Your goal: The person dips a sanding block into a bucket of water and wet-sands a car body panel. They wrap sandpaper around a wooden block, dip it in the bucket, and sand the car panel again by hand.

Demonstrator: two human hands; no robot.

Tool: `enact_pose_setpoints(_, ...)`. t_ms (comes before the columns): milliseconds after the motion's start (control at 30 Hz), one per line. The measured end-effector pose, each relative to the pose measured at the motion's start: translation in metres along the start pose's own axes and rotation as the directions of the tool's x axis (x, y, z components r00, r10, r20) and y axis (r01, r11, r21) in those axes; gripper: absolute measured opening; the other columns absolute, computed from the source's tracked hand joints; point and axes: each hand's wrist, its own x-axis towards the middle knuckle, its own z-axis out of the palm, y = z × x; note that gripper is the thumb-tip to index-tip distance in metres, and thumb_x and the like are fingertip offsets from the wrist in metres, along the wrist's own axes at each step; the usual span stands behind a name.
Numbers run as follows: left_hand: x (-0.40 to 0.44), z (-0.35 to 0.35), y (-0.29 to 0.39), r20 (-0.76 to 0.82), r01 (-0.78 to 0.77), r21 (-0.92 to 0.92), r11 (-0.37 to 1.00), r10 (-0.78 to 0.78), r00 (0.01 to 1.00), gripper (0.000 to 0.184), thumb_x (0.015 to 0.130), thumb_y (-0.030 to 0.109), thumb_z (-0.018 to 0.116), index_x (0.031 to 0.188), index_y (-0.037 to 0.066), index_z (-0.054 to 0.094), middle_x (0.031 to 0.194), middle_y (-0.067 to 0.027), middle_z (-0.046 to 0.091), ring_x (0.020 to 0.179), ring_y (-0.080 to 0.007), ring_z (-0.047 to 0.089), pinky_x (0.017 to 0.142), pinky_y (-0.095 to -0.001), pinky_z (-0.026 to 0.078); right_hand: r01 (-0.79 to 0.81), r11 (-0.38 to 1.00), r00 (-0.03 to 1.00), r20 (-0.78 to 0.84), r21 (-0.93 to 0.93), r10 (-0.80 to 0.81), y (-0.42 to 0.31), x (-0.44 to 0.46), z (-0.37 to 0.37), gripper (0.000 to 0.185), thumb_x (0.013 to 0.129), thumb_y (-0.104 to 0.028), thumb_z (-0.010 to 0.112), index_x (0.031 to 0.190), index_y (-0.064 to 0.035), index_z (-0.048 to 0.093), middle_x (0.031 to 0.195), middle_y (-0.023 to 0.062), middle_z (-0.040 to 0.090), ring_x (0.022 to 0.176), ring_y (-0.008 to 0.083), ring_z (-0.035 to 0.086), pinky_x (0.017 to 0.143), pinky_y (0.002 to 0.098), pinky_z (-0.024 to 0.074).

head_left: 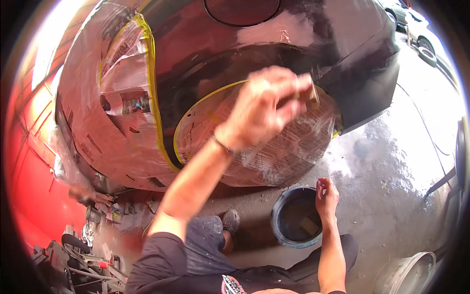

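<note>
My left hand [264, 108], blurred by motion, is raised before the car's masked wheel area. Its fingers grip a thin brownish pad [313, 94], perhaps a sanding pad, close to the dark, patchy body panel [289, 54]. Below the pad, plastic and paper masking [289, 152] edged with yellow tape covers the wheel. My right hand [328, 197] is held above the right rim of a round bucket [277, 215], its fingers curled inward. What lies inside those fingers is hidden. Dark liquid and a pale rectangular piece [308, 226] show in the bucket.
Paper masking [125, 132] covers the car's left part. Metal equipment [83, 267] stands lower left beside a red wall [29, 181]. A white bucket [409, 274] sits lower right. A hose [421, 117] crosses the wet floor, with a tyre [427, 56] and parked cars beyond.
</note>
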Motion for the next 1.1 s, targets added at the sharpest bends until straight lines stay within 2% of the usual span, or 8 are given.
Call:
enact_pose_setpoints(67,0.031,-0.027,-0.012,0.002,-0.093,0.468,0.879,0.105,0.995,0.046,0.090,0.018,0.083,0.136,0.016,0.077,0.127,-0.0054,0.070,0.121,-0.0293,0.066,0.112,-0.0460,0.046,0.085,0.978,0.996,-0.007,-0.190,-0.088,0.011,0.000,0.004,0.013,0.103,-0.015,0.071,0.115,-0.0110,0.072,0.108,0.0104,0.077,0.100,0.0312,0.072,0.089,0.0459,0.0550)
enact_pose_setpoints(133,0.049,-0.044,-0.043,0.038,-0.162,0.654,0.739,0.181,0.983,0.047,0.092,0.023,0.082,0.138,0.018,0.076,0.127,-0.0037,0.069,0.122,-0.0250,0.063,0.112,-0.0452,0.042,0.105,0.941,0.994,0.038,-0.323,-0.098,0.021,-0.006,0.008,0.015,0.100,-0.013,0.071,0.114,-0.0126,0.072,0.113,0.0095,0.076,0.112,0.0350,0.068,0.095,0.0488,0.0528)
enact_pose_setpoints(200,0.048,-0.061,-0.075,0.098,-0.194,0.749,0.634,0.183,0.978,0.056,0.090,0.021,0.083,0.144,0.022,0.072,0.131,-0.0014,0.067,0.123,-0.0240,0.063,0.113,-0.0457,0.043,0.068,0.950,0.996,0.069,-0.305,-0.049,0.034,-0.011,0.013,0.016,0.099,-0.014,0.071,0.115,-0.0123,0.072,0.115,0.0093,0.076,0.114,0.0345,0.067,0.095,0.0489,0.0532)
enact_pose_setpoints(333,0.028,-0.076,-0.095,0.132,-0.240,0.764,0.599,0.219,0.967,0.065,0.085,0.021,0.088,0.147,0.022,0.070,0.138,-0.0009,0.066,0.127,-0.0222,0.062,0.112,-0.0447,0.043,0.032,0.977,0.996,0.082,-0.212,-0.015,0.052,-0.008,0.017,0.019,0.099,-0.016,0.072,0.117,-0.0123,0.072,0.115,0.0104,0.075,0.115,0.0349,0.067,0.096,0.0494,0.0539)
enact_pose_setpoints(600,0.084,-0.028,-0.096,0.100,-0.245,0.815,0.526,0.289,0.952,0.055,0.093,0.029,0.082,0.146,0.021,0.070,0.137,-0.0009,0.066,0.126,-0.0200,0.061,0.113,-0.0467,0.037,-0.026,0.968,0.995,0.087,-0.249,0.049,0.054,-0.014,0.021,0.022,0.099,-0.019,0.071,0.119,-0.0101,0.070,0.116,0.0120,0.075,0.112,0.0363,0.069,0.098,0.0488,0.0565)
enact_pose_setpoints(800,0.034,-0.061,-0.089,0.194,-0.262,0.842,0.472,0.187,0.963,0.073,0.091,0.024,0.082,0.160,0.024,0.058,0.150,-0.0009,0.062,0.129,-0.0183,0.060,0.117,-0.0481,0.032,-0.068,0.958,0.986,0.128,-0.280,0.108,0.052,-0.013,0.023,0.022,0.102,-0.023,0.067,0.119,-0.0102,0.071,0.118,0.0126,0.075,0.113,0.0355,0.070,0.098,0.0487,0.0568)
enact_pose_setpoints(1000,0.105,-0.021,-0.089,0.134,-0.253,0.798,0.547,0.248,0.960,0.058,0.095,0.021,0.079,0.151,0.021,0.065,0.136,-0.0015,0.065,0.121,-0.0223,0.061,0.111,-0.0493,0.035,-0.085,0.952,0.987,0.107,-0.293,0.121,0.046,-0.010,0.024,0.019,0.102,-0.024,0.065,0.113,-0.0108,0.073,0.113,0.0137,0.076,0.109,0.0360,0.071,0.095,0.0496,0.0577)
enact_pose_setpoints(1100,0.100,-0.012,-0.085,0.061,-0.179,0.820,0.544,0.227,0.972,0.057,0.093,0.024,0.081,0.148,0.021,0.068,0.131,-0.0025,0.065,0.120,-0.0224,0.060,0.107,-0.0479,0.036,-0.096,0.950,0.986,0.102,-0.298,0.132,0.042,-0.010,0.023,0.018,0.102,-0.024,0.065,0.110,-0.0111,0.074,0.109,0.0133,0.077,0.107,0.0365,0.072,0.094,0.0500,0.0583)
